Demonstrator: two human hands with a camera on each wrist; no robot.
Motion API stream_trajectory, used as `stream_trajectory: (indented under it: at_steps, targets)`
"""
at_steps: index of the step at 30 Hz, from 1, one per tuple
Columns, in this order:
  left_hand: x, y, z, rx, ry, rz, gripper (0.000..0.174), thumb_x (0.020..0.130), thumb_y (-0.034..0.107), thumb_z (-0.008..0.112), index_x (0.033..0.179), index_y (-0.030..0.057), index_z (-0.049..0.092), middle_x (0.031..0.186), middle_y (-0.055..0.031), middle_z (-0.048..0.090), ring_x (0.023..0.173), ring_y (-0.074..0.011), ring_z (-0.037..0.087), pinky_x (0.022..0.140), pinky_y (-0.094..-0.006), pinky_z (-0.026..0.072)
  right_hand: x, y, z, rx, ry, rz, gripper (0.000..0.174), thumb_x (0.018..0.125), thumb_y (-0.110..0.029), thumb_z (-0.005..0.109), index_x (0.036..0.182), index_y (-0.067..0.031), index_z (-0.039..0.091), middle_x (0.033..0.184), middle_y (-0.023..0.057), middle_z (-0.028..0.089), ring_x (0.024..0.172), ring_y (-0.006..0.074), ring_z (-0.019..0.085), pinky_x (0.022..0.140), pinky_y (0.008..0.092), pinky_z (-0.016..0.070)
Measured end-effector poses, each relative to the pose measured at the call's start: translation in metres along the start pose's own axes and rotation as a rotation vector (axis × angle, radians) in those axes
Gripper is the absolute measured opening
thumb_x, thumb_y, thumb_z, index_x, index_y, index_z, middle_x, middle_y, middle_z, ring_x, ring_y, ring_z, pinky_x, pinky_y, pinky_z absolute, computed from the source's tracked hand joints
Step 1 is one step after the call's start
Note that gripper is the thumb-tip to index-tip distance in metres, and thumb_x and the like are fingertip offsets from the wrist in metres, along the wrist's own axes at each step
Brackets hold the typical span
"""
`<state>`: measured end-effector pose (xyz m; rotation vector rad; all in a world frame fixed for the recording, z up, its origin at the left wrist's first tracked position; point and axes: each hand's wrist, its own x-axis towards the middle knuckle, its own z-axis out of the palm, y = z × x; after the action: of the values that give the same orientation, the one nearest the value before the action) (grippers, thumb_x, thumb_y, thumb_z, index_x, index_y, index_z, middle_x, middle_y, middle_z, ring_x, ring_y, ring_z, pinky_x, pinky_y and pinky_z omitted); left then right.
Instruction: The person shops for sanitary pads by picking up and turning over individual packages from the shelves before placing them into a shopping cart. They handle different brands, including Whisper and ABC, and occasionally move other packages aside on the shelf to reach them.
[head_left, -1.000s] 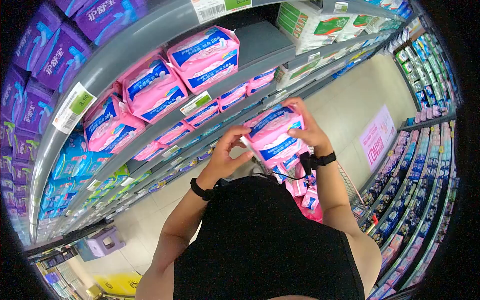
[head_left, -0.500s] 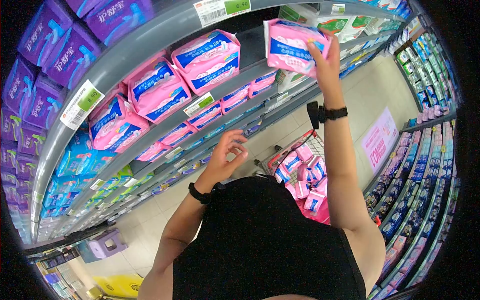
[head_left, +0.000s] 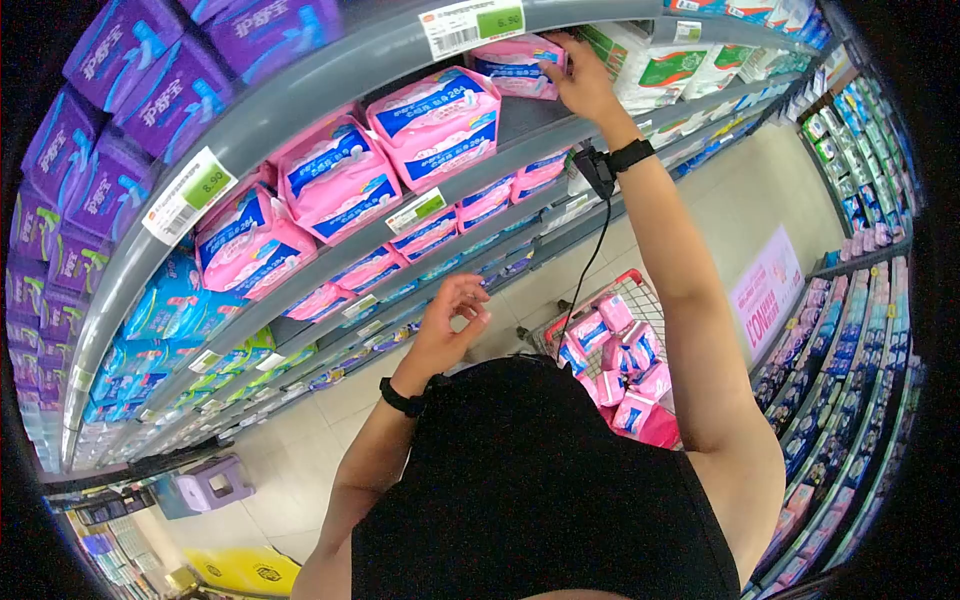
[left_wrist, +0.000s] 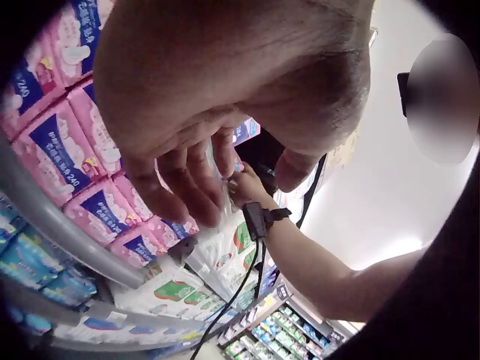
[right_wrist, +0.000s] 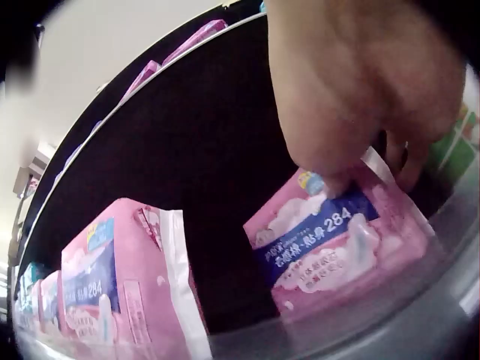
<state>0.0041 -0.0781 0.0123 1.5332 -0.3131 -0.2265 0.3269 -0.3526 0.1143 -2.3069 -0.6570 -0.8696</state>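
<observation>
My right hand [head_left: 588,85] grips a pink and blue pack of sanitary pads [head_left: 515,68] by its right end, in the gap at the right of the shelf row. In the right wrist view this pack [right_wrist: 322,240] is marked 284 and tilts, with the thumb on its front and the other fingers partly hidden behind its white sealed edge. A matching pad pack [right_wrist: 127,292] stands to its left, with a dark space between them. My left hand [head_left: 450,325] hangs before the lower shelves, fingers loosely curled, holding nothing.
Below me, a shopping cart [head_left: 632,277] with a red rim holds several small pink packs [head_left: 635,410]. Purple packs [head_left: 110,45] fill the shelf at the left. White and green packages [head_left: 660,75] stand right of my right hand. A lilac stool [head_left: 215,485] is on the floor.
My right hand has carried the pad pack from in front of my body up and left onto the shelf beside the matching packs. My left hand let go of the pack and stayed low.
</observation>
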Motion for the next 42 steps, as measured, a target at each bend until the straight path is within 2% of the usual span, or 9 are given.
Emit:
stream_trajectory:
  at_steps: [3,4,10,13,25,34,37,41,42]
  targets:
    - [-0.005,-0.005,-0.004,0.013,0.023,0.001,0.045,0.096,0.003,0.064,0.136,0.0082,0.045,0.114,-0.0038,0.060,0.105,-0.0132,0.058,0.088,-0.0296,0.0472,0.013,0.000,0.006,0.121,-0.046,0.084,0.039,0.088,-0.019,0.071,0.125,-0.0082,0.064,0.101,0.0188,0.070,0.094,0.0399,0.066,0.085,0.0460,0.0524]
    - [-0.006,-0.009,-0.004,0.019,0.037,0.023,0.045,0.094,0.004,0.066,0.134,0.0080,0.046,0.111,-0.0044,0.061,0.100,-0.0131,0.059,0.085,-0.0294,0.0480,0.017,-0.002,0.008,0.113,-0.018,0.035,0.037,0.089,-0.021,0.070,0.123,-0.0063,0.066,0.096,0.0141,0.073,0.084,0.0340,0.069,0.080,0.0436,0.0537]
    - [-0.009,-0.007,-0.008,0.098,0.046,0.088,0.042,0.091,0.007,0.070,0.129,0.0071,0.051,0.101,-0.0048,0.065,0.090,-0.0132,0.062,0.078,-0.0291,0.0501,0.028,-0.044,0.018,0.604,-0.194,0.227,0.049,0.104,-0.043,0.054,0.130,-0.0022,0.063,0.117,0.0110,0.071,0.106,0.0191,0.063,0.094,0.0327,0.0490]
    - [-0.010,-0.009,-0.011,0.102,0.033,0.084,0.039,0.092,0.009,0.070,0.127,0.0072,0.053,0.101,-0.0049,0.066,0.090,-0.0136,0.063,0.078,-0.0292,0.0502,0.023,-0.076,0.015,0.897,-0.223,0.414,0.056,0.106,-0.048,0.046,0.132,-0.0009,0.061,0.129,0.0100,0.065,0.119,0.0203,0.057,0.101,0.0323,0.0445]
    - [-0.019,-0.012,-0.019,0.188,-0.045,0.032,0.029,0.094,0.012,0.070,0.120,0.0072,0.059,0.103,-0.0041,0.065,0.093,-0.0144,0.063,0.082,-0.0300,0.0508,0.025,-0.085,0.031,0.914,-0.431,0.252,0.060,0.107,-0.052,0.038,0.139,-0.0037,0.054,0.136,0.0088,0.058,0.123,0.0199,0.054,0.109,0.0340,0.0389]
    - [-0.015,-0.013,-0.023,0.172,-0.026,0.051,0.029,0.092,0.011,0.070,0.118,0.0070,0.060,0.101,-0.0038,0.066,0.090,-0.0139,0.064,0.078,-0.0294,0.0501,0.030,-0.132,-0.008,0.747,-0.537,0.292,0.078,0.104,-0.061,0.036,0.151,0.0003,0.040,0.157,0.0178,0.037,0.144,0.0263,0.036,0.119,0.0346,0.0252]
    - [-0.014,-0.013,-0.020,0.173,-0.047,0.039,0.028,0.092,0.011,0.070,0.118,0.0067,0.060,0.101,-0.0040,0.066,0.091,-0.0141,0.064,0.080,-0.0295,0.0501,0.020,-0.128,0.014,0.744,-0.376,0.256,0.069,0.107,-0.059,0.028,0.134,-0.0064,0.063,0.129,0.0125,0.066,0.121,0.0229,0.058,0.108,0.0338,0.0411]
    - [-0.013,-0.018,-0.014,0.184,-0.073,0.017,0.026,0.092,0.011,0.070,0.116,0.0065,0.061,0.101,-0.0042,0.066,0.092,-0.0142,0.065,0.081,-0.0301,0.0506,0.017,-0.109,0.011,0.818,-0.541,0.192,0.065,0.108,-0.056,0.028,0.144,-0.0084,0.055,0.132,0.0125,0.064,0.123,0.0206,0.055,0.108,0.0330,0.0401]
    - [-0.012,-0.019,-0.013,0.187,-0.077,0.015,0.025,0.092,0.011,0.070,0.115,0.0064,0.061,0.101,-0.0042,0.067,0.093,-0.0142,0.065,0.081,-0.0302,0.0507,0.010,-0.104,0.014,0.812,-0.400,0.133,0.063,0.108,-0.054,0.029,0.145,-0.0083,0.054,0.135,0.0122,0.062,0.123,0.0200,0.054,0.108,0.0330,0.0402]
